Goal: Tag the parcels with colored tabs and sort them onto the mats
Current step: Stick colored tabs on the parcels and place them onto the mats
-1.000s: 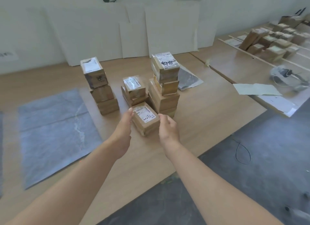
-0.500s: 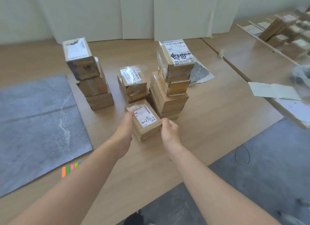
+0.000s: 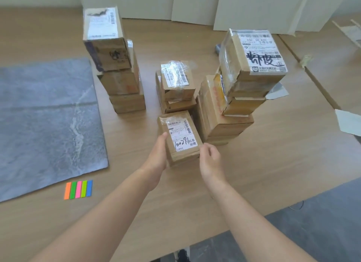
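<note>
A small cardboard parcel [image 3: 180,132] with a white shipping label lies on the wooden table in front of the stacks. My left hand [image 3: 158,158] grips its left front side, thumb on the top edge. Loosely curled fingers of my right hand [image 3: 211,162] touch its right front corner. A strip of coloured tabs [image 3: 78,189], orange, green, pink, yellow-green and blue, lies on the table near the front corner of a grey mat [image 3: 43,125]. Part of another grey mat [image 3: 277,91] shows behind the right stack.
Three stacks of parcels stand behind the small one: a tall left stack [image 3: 115,66], a short middle stack [image 3: 176,86] and a tall right stack [image 3: 240,90]. White boards [image 3: 254,7] lean on the wall. A paper sheet [image 3: 347,125] lies at the right. The table edge [image 3: 273,213] runs diagonally near me.
The view has dropped and moved closer, bringing the coloured tabs into sight. My left hand has closed in on the small parcel's left side; my right hand stays at its right corner.
</note>
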The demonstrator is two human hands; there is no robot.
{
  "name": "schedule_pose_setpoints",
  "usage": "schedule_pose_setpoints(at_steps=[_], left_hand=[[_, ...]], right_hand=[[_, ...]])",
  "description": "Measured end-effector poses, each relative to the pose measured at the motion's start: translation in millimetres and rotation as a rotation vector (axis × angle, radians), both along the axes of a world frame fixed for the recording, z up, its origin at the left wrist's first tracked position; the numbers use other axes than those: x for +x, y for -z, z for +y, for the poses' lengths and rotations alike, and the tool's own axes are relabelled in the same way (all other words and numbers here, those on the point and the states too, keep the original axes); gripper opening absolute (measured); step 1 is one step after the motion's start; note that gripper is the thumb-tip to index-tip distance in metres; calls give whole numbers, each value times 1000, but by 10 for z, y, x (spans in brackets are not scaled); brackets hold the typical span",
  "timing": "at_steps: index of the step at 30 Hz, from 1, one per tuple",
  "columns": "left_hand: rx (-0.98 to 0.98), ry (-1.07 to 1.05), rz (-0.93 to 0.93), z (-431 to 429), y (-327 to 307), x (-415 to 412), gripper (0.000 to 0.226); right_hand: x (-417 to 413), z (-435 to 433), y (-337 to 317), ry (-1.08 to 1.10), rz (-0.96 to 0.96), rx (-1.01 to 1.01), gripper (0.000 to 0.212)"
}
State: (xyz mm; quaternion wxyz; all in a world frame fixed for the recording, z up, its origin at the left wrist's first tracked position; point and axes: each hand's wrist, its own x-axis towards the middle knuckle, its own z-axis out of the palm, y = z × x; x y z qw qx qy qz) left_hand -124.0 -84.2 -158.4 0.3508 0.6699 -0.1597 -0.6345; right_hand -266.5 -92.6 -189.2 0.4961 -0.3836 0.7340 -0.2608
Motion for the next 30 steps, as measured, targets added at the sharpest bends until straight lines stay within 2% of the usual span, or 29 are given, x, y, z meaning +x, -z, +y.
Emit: schedule_pose_setpoints(at_steps=[2,3,5,9,15,22,23,27,28,30], left_hand=[[-2,-3,12,26,98,-4,39],[-4,-7,13,51,122,-9,42],[-4,-33,-7,85,180,-5,44],[6,-88,-41,185,94,-10,50],[-86,-161,-101,413,-289,16,44],[-231,-303,-146,674,-948,201,38],[-251,-321,-140,707,-1082,215,40],[-347,-336,-153,816,-1610,232,41],[-375,-336,-158,848,-1748,222,39],[-430,-325,-160,932,-2024,207,38]], right_hand=[[5,8,38,-46,52,-24,49],[11,12,46,-79,70,-25,49],[34,12,71,-141,83,-3,31],[75,47,92,-162,74,6,45],[79,164,-282,-245,4,-27,30],[131,264,-988,-398,-12,-247,29],[132,270,-1099,-421,-25,-278,32],[166,301,-1578,-482,-36,-413,68],[168,301,-1703,-497,-50,-448,65],[146,324,-2007,-536,-66,-509,43]])
